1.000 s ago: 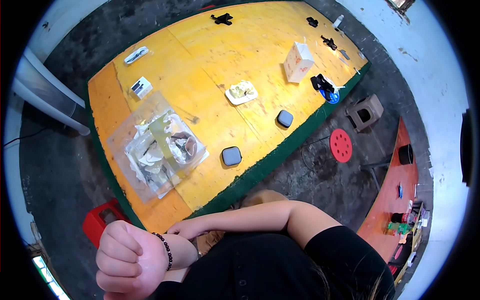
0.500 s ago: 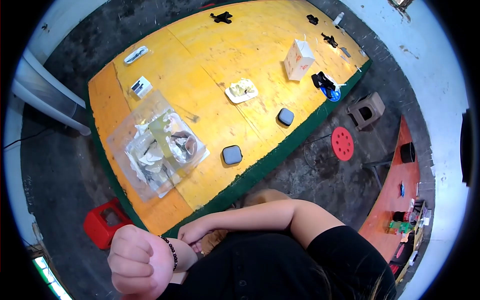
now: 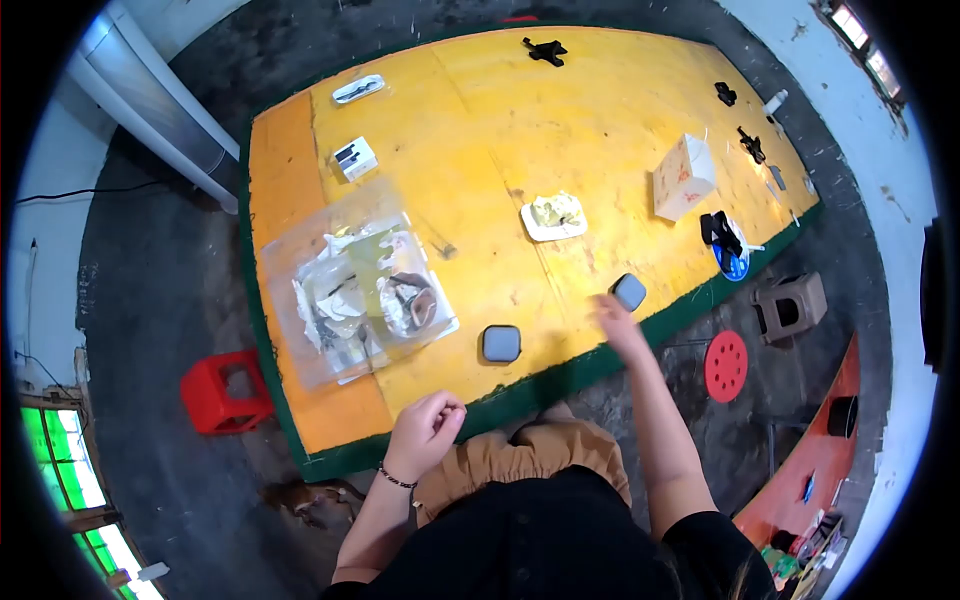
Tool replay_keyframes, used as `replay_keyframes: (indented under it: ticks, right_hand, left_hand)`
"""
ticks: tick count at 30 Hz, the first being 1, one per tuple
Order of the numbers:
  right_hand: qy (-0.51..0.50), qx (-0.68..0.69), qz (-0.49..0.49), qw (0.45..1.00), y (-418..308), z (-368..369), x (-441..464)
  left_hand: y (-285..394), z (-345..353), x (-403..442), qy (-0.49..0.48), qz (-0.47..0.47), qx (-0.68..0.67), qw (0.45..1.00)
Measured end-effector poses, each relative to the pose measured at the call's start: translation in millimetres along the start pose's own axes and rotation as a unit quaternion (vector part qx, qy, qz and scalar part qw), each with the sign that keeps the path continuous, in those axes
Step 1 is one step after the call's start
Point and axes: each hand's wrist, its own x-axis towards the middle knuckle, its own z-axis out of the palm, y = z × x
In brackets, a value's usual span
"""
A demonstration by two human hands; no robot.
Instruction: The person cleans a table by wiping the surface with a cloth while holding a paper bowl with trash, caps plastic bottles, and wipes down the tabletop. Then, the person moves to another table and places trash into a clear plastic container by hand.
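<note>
My left hand [image 3: 427, 432] is closed in a loose fist with nothing visible in it, just off the table's near edge. Over the table, my right hand [image 3: 617, 325] reaches beside a grey rounded case [image 3: 628, 291]; its fingers are smeared by motion, and contact cannot be made out. A second grey case [image 3: 501, 344] lies between the hands. Farther back, a white tray [image 3: 556, 232] holds pale crumpled material. At the left is a clear plastic box [image 3: 290, 290] with torn wrapping and a cup inside.
The yellow table [image 3: 430, 120] has a green edge. On it are a paper bag [image 3: 685, 178], a small white box [image 3: 355, 158], a narrow white tray [image 3: 358, 89] and several black items. A red stool [image 3: 225, 392] stands left, a round red stool [image 3: 726, 366] right.
My right hand has left my left wrist and moved out over the table to the right grey case. My left hand has lowered toward the table edge. The camera view has shifted.
</note>
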Motion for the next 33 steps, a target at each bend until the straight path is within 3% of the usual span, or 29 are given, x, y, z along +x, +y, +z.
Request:
replay_keyframes:
  ticks: [1, 5, 7, 8, 10, 12, 14, 19, 26, 29, 33]
  right_hand:
    - [0.242, -0.355, 0.071, 0.9, 31.0, -47.0, 2.2]
    - [0.23, -0.121, 0.176, 0.95, 108.6, -115.6, 0.4]
    - [0.217, -0.143, 0.075, 0.963, 130.3, -117.7, -5.3]
    - [0.195, -0.157, 0.069, 0.966, 130.4, -118.8, -6.8]
    - [0.171, -0.152, 0.076, 0.971, 143.8, -110.4, -1.8]
    - [0.084, -0.158, 0.124, 0.976, 144.8, -106.2, 6.8]
    - [0.016, -0.178, 0.138, 0.974, 133.1, -106.6, 18.1]
    - [-0.037, -0.266, 0.099, 0.958, 133.5, -81.9, 47.3]
    - [0.021, -0.302, 0.014, 0.953, 155.8, -46.6, 58.3]
    - [-0.024, -0.284, 0.041, 0.958, 144.6, -66.8, 59.2]
    - [0.023, -0.233, 0.1, 0.967, 147.0, -94.0, 69.4]
  left_hand:
    - [-13.7, 34.2, 15.8, -0.029, -0.057, 0.061, 0.996]
    - [-80.4, 115.7, 56.2, 0.012, -0.05, 0.156, 0.986]
    - [-102.5, 146.6, 83.3, 0.047, -0.065, 0.237, 0.968]
    - [-104.7, 159.6, 95.0, 0.069, -0.086, 0.247, 0.963]
    - [-117.5, 181.8, 116.8, 0.104, -0.129, 0.285, 0.944]
    - [-136.7, 199.5, 134.0, 0.122, -0.167, 0.337, 0.918]
    - [-141.1, 209.0, 145.6, 0.126, -0.23, 0.304, 0.916]
    - [-130.5, 221.7, 157.5, 0.164, -0.311, 0.312, 0.883]
    - [-102.9, 230.6, 175.4, 0.178, -0.318, 0.332, 0.87]
    - [-97.7, 240.1, 186.3, 0.19, -0.272, 0.288, 0.898]
    - [-110.0, 249.6, 202.4, 0.164, -0.198, 0.309, 0.916]
